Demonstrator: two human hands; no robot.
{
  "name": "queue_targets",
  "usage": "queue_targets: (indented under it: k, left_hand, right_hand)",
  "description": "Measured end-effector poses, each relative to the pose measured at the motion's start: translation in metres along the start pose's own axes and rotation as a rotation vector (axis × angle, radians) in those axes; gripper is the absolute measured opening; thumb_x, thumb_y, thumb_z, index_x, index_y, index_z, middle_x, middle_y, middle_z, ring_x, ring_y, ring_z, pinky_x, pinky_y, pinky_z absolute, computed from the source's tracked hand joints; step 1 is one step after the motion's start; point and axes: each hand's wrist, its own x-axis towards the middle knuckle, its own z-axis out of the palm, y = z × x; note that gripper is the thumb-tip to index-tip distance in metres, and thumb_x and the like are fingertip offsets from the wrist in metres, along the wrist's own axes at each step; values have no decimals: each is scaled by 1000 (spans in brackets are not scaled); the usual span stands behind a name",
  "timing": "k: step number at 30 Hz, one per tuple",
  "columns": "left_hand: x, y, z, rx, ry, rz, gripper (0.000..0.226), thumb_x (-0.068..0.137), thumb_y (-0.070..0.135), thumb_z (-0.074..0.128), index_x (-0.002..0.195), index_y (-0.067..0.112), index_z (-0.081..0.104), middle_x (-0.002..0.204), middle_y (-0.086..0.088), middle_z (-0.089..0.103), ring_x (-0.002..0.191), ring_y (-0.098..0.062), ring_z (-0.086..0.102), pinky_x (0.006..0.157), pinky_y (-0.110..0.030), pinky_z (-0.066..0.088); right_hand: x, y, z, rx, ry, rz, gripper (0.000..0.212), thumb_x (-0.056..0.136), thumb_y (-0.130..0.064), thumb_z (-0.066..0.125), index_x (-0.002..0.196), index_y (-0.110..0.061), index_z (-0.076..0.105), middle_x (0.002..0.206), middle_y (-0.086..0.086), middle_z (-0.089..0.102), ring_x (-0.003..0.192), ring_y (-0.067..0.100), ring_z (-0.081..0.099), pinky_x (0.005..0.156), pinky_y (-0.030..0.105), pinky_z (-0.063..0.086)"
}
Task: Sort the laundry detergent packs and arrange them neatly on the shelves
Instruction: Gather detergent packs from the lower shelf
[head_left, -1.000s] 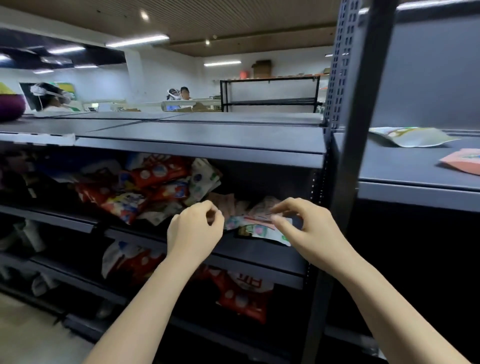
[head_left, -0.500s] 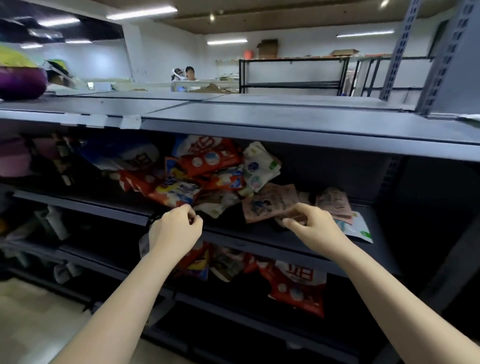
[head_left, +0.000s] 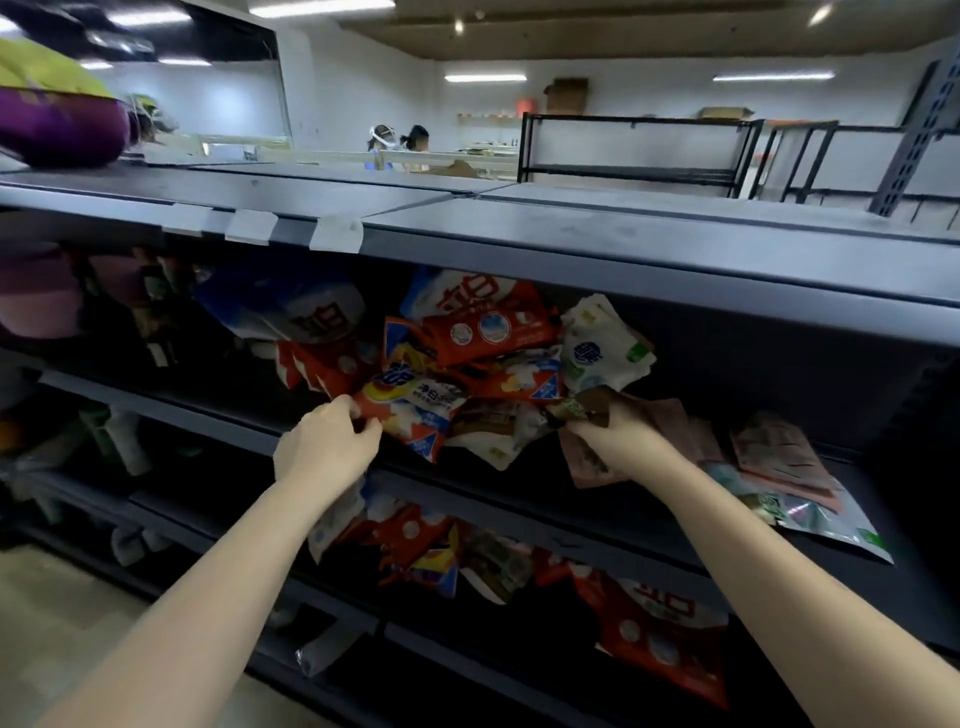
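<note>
Sorting has barely begun, I judge: my left hand (head_left: 324, 452) pinches a crinkly red pack (head_left: 410, 413) at the heap (head_left: 483, 358) of glossy soft pouches just beyond both hands, my right hand (head_left: 615, 434) grips a brown pack (head_left: 589, 402), flat pink packs (head_left: 774, 457) lying to its right on the smooth grey shelf (head_left: 571, 499).

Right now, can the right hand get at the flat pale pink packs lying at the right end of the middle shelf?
Probably yes. The right hand grips a brown pack just left of the flat pale pink packs, and nothing stands between them on the dark shelf; it must first release its pack.
</note>
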Motion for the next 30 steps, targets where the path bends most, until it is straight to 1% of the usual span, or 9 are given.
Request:
queue_targets:
  k: [2, 6, 10, 14, 16, 18, 22, 26, 30]
  left_hand:
    - [21, -1, 3, -19, -42, 7, 35, 92, 48, 43, 115, 23, 53, 115, -1, 61, 99, -25, 59, 83, -40, 51]
    - [56, -5, 15, -81, -120, 31, 29, 90, 45, 45, 99, 19, 51, 101, -4, 61, 89, -27, 58, 81, -41, 51]
    - [82, -17, 29, -152, -180, 54, 24, 86, 41, 48, 96, 20, 53, 95, -4, 61, 87, -29, 59, 80, -39, 52]
    - [103, -27, 43, -270, -302, 76, 26, 71, 45, 48, 78, 20, 51, 91, -11, 63, 84, -32, 60, 66, -31, 45]
    - [116, -31, 50, -300, -317, 135, 37, 68, 53, 47, 85, 21, 55, 95, -12, 64, 87, -31, 60, 68, -33, 48]
    - [128, -35, 57, -356, -304, 189, 44, 76, 61, 53, 99, 24, 57, 100, -6, 64, 87, -23, 59, 70, -30, 48]
    - [150, -34, 74, -477, -388, 225, 50, 84, 52, 61, 126, 25, 54, 116, 5, 58, 88, -7, 52, 70, -15, 42]
    - [169, -33, 93, -417, -485, 245, 68, 83, 51, 64, 138, 16, 44, 136, -9, 51, 119, -25, 51, 99, -36, 45]
    - [188, -41, 101, -332, -530, 299, 90, 73, 61, 68, 146, 21, 33, 145, -5, 42, 131, -26, 41, 107, -40, 39]
  right_hand:
    - [22, -5, 7, -12, 25, -10, 6, 93, -25, 58, 99, -24, 58, 99, -9, 56, 90, 10, 51, 61, 11, 39]
    - [61, -12, 17, -33, 32, 1, 41, 92, -31, 60, 130, -18, 50, 127, 3, 57, 113, 21, 54, 83, 23, 41]
    - [97, -18, 26, -114, 28, 19, 49, 93, -36, 56, 136, -16, 44, 136, 7, 51, 120, 24, 50, 81, 21, 34]
    - [117, -20, 40, -51, 88, 26, 47, 90, -41, 60, 128, -17, 46, 123, 5, 57, 95, 14, 52, 64, 23, 38]
    - [126, -23, 47, 3, 105, 23, 50, 89, -44, 60, 129, -18, 45, 122, 3, 57, 100, 15, 55, 66, 20, 41]
    - [136, -26, 52, -8, 110, 21, 57, 90, -46, 58, 138, -19, 40, 132, 4, 53, 118, 23, 52, 86, 26, 45]
    - [159, -32, 65, -52, 177, 45, 62, 94, -48, 50, 146, -18, 34, 144, 9, 43, 128, 29, 44, 107, 42, 37]
    - [188, -39, 75, -94, 177, 33, 63, 97, -52, 39, 148, -15, 31, 151, 11, 35, 135, 29, 37, 110, 42, 32]
    - [211, -35, 73, 0, 200, 36, 62, 97, -46, 44, 149, -16, 28, 151, 9, 34, 136, 27, 36, 111, 43, 31]
